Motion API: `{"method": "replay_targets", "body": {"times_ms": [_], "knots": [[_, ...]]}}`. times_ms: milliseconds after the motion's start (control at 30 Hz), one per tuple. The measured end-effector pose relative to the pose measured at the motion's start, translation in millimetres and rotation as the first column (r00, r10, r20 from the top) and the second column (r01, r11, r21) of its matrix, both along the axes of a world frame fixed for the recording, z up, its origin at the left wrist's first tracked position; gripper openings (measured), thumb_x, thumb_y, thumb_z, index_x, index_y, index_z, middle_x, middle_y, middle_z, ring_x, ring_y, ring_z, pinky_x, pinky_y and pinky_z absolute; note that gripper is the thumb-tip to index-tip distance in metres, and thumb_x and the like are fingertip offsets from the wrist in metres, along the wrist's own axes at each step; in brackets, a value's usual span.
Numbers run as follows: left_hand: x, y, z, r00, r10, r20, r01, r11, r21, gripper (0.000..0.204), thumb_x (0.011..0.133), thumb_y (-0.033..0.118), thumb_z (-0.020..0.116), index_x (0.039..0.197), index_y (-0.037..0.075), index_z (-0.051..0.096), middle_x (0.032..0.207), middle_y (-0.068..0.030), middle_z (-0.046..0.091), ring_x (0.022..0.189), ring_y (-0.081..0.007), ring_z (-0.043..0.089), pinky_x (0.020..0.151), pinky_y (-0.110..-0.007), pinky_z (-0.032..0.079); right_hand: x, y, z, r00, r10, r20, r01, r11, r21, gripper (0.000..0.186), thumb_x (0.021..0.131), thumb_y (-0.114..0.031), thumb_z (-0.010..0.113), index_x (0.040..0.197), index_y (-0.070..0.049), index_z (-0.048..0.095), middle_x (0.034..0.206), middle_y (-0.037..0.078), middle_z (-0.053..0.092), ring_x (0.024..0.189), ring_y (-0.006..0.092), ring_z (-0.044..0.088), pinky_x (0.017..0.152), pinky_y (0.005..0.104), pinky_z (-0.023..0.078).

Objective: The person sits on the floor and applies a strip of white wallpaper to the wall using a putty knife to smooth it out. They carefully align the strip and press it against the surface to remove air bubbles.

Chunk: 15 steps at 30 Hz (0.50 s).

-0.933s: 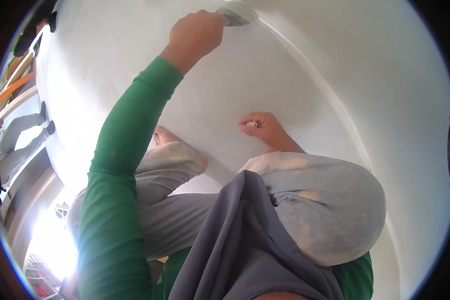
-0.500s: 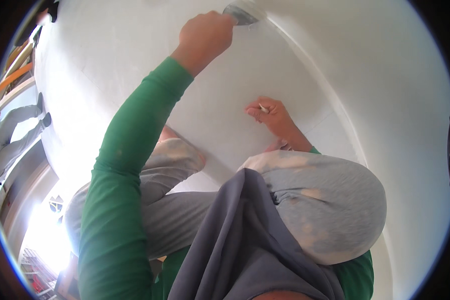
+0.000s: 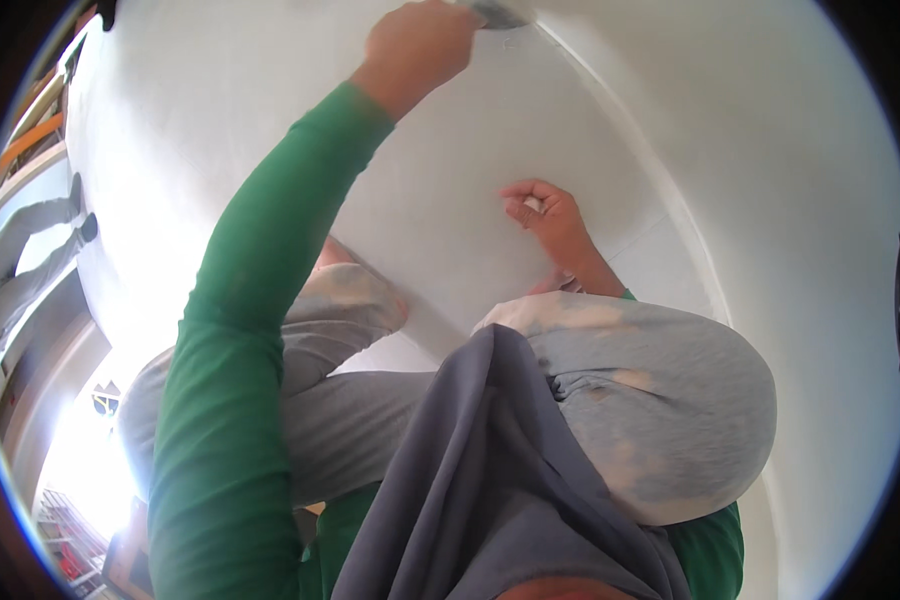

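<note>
My left hand (image 3: 417,50) reaches far forward, closed around a putty knife (image 3: 501,14). The wide grey blade lies at the seam between the pale floor (image 3: 440,170) and the wall (image 3: 760,150); its handle is hidden in my fist. A few small scraps show just below the blade. My right hand (image 3: 550,215) is held in front of my right knee, fingers curled, with a small whitish piece (image 3: 533,204) between thumb and fingers. What that piece is, I cannot make out.
A pale raised strip (image 3: 685,215) runs along the foot of the wall on my right. I squat with my bare feet (image 3: 332,252) on the floor. Another person's legs (image 3: 32,235) show at the far left, near a doorway frame (image 3: 45,365) and an orange bar (image 3: 32,140).
My left hand and the putty knife have moved slightly farther forward along the seam. My right hand has shifted a little forward and right, still holding the whitish piece.
</note>
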<state>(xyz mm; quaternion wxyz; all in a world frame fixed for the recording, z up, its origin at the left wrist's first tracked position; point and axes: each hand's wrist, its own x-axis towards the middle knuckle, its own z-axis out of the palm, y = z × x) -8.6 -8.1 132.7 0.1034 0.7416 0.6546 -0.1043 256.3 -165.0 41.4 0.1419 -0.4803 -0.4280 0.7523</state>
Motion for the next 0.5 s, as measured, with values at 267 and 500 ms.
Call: {"method": "replay_targets", "body": {"times_ms": [267, 500], "knots": [[0, -2, 2, 1.000, -0.009, -0.001, 0.009, 1.000, 0.011, 0.030, 0.107, 0.020, 0.056, 0.125, 0.020, 0.080, 0.098, -0.0152, 0.080, 0.088, -0.0378, 0.078, 0.075, -0.052, 0.063, 8, -1, -11, 0.999, -0.039, 0.018, 0.037, 0.993, 0.111, 0.016, 0.096, -0.009, 0.079, 0.110, -0.010, 0.072, 0.094, -0.006, 0.056, 0.086, 0.0067, 0.053, 0.081, 0.0257, 0.047], [-2, -6, -9, 0.999, -0.008, 0.048, 0.006, 0.999, 0.052, 0.031, 0.106, 0.016, 0.056, 0.126, 0.016, 0.079, 0.095, -0.0174, 0.079, 0.083, -0.0360, 0.078, 0.071, -0.050, 0.063, 8, 0, -15, 0.998, -0.052, -0.025, 0.054, 0.992, 0.112, 0.022, 0.100, -0.005, 0.066, 0.120, -0.009, 0.073, 0.103, -0.005, 0.063, 0.074, 0.0061, 0.050, 0.073, 0.0218, 0.044]]}}
